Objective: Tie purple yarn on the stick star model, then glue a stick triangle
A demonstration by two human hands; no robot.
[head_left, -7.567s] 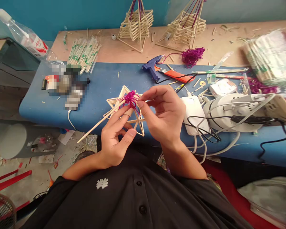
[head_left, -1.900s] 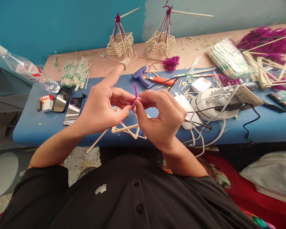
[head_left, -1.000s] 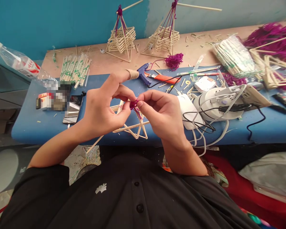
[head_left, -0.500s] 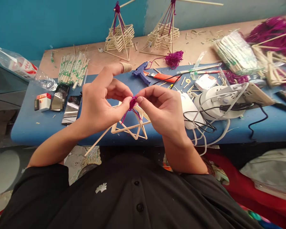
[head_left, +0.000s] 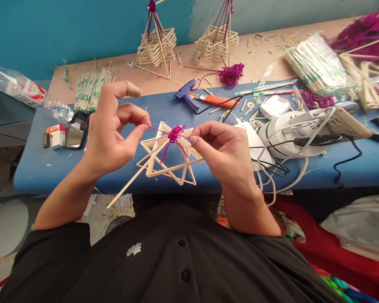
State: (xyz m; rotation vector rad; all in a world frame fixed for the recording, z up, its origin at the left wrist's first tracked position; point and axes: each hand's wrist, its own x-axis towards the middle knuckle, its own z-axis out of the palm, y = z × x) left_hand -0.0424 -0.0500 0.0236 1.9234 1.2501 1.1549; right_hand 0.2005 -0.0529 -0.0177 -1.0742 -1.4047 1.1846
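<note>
A star frame of pale wooden sticks (head_left: 170, 164) lies at the front edge of the blue table top (head_left: 145, 109), with one long stick slanting down to the left. A knot of magenta yarn (head_left: 174, 134) sits on the frame's top. My left hand (head_left: 112, 130) pinches one yarn end left of the knot, its index finger wearing a tan cover. My right hand (head_left: 225, 149) pinches the other end on the right. The strand runs taut between both hands.
A blue glue gun (head_left: 185, 94) and orange tool lie behind. Two stick towers (head_left: 154, 42) stand at the back, with a magenta yarn tuft (head_left: 230, 75) in front. White power strip and cables (head_left: 290, 134) are right; phones (head_left: 77, 126) and a bottle left.
My hands were pressed together over the knot; they have now pulled apart sideways, drawing the yarn ends tight. The star frame is uncovered between them.
</note>
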